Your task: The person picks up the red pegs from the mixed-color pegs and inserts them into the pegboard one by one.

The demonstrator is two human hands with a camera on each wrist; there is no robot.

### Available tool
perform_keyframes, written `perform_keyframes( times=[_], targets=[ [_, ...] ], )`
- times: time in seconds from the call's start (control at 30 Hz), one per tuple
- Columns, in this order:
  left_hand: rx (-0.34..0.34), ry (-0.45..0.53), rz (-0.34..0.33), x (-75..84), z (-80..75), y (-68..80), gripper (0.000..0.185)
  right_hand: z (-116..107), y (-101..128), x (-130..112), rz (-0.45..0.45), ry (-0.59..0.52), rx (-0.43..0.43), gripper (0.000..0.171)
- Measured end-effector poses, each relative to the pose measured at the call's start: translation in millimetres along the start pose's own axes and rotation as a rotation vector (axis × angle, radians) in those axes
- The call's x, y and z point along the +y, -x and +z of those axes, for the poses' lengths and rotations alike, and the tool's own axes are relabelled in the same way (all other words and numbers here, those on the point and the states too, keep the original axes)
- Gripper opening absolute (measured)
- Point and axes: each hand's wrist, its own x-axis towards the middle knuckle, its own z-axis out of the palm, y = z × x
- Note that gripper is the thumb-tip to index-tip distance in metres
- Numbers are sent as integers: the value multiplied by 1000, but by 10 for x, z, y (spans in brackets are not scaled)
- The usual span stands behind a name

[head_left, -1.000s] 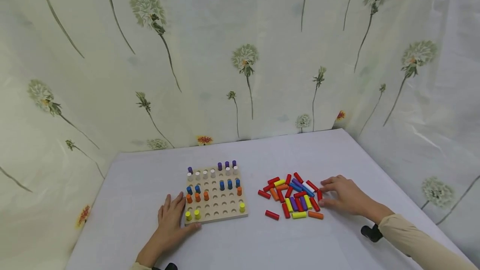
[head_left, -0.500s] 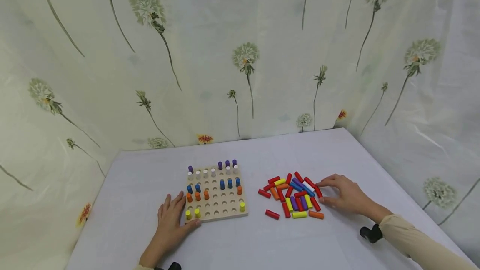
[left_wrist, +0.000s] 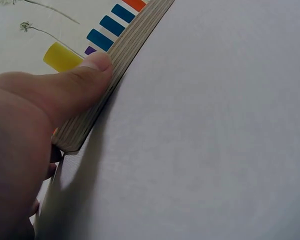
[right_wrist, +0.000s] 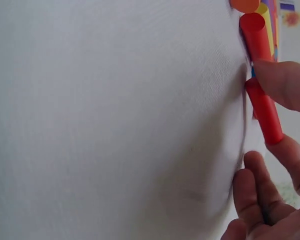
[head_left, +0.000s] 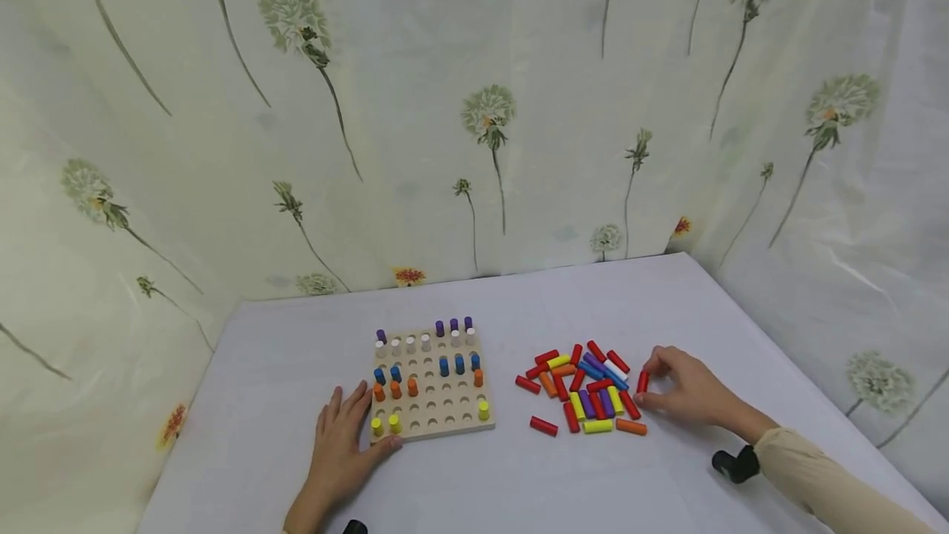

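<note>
A wooden pegboard (head_left: 445,423) stands on the white table with purple, white, blue, orange and yellow pegs upright in it. My left hand (head_left: 339,445) lies flat beside its near left corner, thumb (left_wrist: 80,80) pressed against the board edge (left_wrist: 125,55). To the right lies a heap of loose coloured pegs (head_left: 586,390). My right hand (head_left: 685,390) pinches a red peg (head_left: 642,381) at the heap's right edge; in the right wrist view the red peg (right_wrist: 264,112) sits between thumb and forefinger.
A floral curtain (head_left: 474,105) closes off the back and both sides of the table (head_left: 482,484). One red peg (head_left: 544,426) lies apart, in front of the heap. A black wrist strap (head_left: 732,463) shows at my right wrist.
My right hand's fingers have closed round a red peg at the heap's right edge and raised it off the pile. The left hand stays by the board.
</note>
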Motion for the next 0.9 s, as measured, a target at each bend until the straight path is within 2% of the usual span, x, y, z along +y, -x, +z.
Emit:
perform_keyframes(
  times=[0.17, 0.43, 0.6, 0.77, 0.9],
  targets=[
    [-21, -11, -27, 11, -15, 7, 95, 3, 11, 8, 20, -69, -3, 40],
    [-26, -7, -28, -2, 0, 21, 94, -43, 66, 30, 28, -170, -30, 20],
    [-20, -19, -24, 4, 29, 26, 93, -86, 57, 42, 31, -170, -30, 15],
    [-16, -32, -20, 7, 25, 27, 94, -100, 9, -26, 40, -137, 9, 8],
    [-2, -25, -6, 10, 29, 23, 94, -132, -44, -175, 13, -97, 60, 16]
  ],
)
